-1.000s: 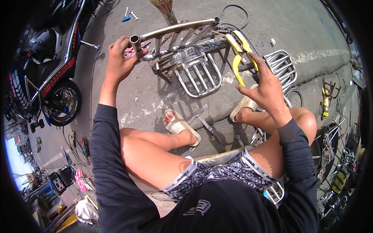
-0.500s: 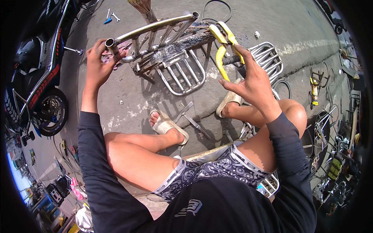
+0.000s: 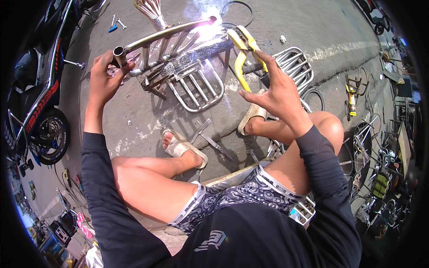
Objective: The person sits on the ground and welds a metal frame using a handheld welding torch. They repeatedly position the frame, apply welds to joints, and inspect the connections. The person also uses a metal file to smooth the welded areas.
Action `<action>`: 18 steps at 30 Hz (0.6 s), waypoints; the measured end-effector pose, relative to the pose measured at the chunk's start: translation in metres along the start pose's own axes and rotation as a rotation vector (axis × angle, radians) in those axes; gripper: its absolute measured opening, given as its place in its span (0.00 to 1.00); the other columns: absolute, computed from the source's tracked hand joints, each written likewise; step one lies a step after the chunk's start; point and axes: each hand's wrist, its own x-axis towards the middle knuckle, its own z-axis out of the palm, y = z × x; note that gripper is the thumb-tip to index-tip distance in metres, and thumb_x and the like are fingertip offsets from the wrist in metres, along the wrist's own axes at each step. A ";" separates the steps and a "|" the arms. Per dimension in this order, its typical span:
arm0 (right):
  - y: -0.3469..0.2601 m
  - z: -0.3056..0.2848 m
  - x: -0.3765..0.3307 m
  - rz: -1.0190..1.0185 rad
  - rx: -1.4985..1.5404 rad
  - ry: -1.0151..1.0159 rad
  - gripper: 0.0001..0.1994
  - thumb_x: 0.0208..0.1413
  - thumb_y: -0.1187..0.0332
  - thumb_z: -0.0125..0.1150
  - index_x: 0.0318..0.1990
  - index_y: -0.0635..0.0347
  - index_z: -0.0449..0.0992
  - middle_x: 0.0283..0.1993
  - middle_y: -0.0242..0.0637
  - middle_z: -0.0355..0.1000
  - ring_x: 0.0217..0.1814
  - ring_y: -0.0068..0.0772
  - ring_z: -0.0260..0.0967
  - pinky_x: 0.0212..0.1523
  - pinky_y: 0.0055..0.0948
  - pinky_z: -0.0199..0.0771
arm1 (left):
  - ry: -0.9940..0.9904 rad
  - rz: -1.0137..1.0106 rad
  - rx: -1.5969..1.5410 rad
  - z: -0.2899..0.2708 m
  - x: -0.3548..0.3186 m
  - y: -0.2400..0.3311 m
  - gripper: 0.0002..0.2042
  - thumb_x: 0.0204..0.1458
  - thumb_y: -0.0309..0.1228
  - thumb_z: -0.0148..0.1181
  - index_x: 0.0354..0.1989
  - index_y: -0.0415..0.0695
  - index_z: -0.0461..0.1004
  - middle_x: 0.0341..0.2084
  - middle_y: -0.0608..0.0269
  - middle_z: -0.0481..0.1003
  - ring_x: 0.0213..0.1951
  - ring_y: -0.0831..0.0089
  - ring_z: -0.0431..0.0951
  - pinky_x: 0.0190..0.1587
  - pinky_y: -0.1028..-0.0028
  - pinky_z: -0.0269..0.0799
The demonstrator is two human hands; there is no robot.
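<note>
My left hand [image 3: 106, 82] grips the near left end of a bent metal tube frame [image 3: 163, 33], with thumb and fingers around the tube. The frame has short cross bars and rests on a rough, crusted metal stand [image 3: 178, 67]. At its far right end a bright welding arc [image 3: 209, 30] glows white and violet, with smoke rising. My right hand [image 3: 282, 91] holds a yellow welding electrode holder [image 3: 241, 67], index finger against it and thumb held apart. The other fingers are partly hidden. The electrode itself is lost in the glare.
A chrome rack [image 3: 196, 91] lies by the stand, and more chrome racks [image 3: 292, 67] lie to the right. A bundle of rods [image 3: 151, 11] stands behind the frame. Wrenches [image 3: 117, 24] lie at the far left, near a motorcycle [image 3: 40, 89]. Metal strips [image 3: 210, 140] lie between my feet.
A bright arc with smoke has appeared at the frame's right end. The whole view has shifted slightly, while both hands keep their holds.
</note>
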 end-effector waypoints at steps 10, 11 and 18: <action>-0.011 -0.057 -0.068 -0.038 0.351 0.299 0.56 0.42 0.70 0.85 0.75 0.55 0.48 0.66 0.57 0.67 0.64 0.43 0.73 0.63 0.41 0.77 | -0.038 -0.002 -0.112 0.008 0.021 0.029 0.15 0.50 0.33 0.76 0.29 0.40 0.72 0.23 0.60 0.71 0.28 0.62 0.69 0.34 0.64 0.64; -0.013 -0.060 -0.075 -0.006 0.358 0.288 0.57 0.42 0.70 0.85 0.75 0.56 0.47 0.67 0.59 0.65 0.67 0.45 0.70 0.66 0.42 0.73 | -0.037 0.006 -0.105 0.009 0.023 0.032 0.16 0.50 0.33 0.76 0.28 0.39 0.72 0.23 0.59 0.69 0.27 0.61 0.68 0.33 0.63 0.63; -0.014 -0.060 -0.093 -0.107 0.114 0.315 0.57 0.36 0.63 0.90 0.72 0.62 0.55 0.57 0.51 0.76 0.59 0.44 0.79 0.60 0.38 0.80 | -0.063 0.018 -0.070 0.011 0.030 0.047 0.17 0.50 0.33 0.75 0.28 0.38 0.70 0.23 0.57 0.65 0.27 0.60 0.65 0.32 0.63 0.62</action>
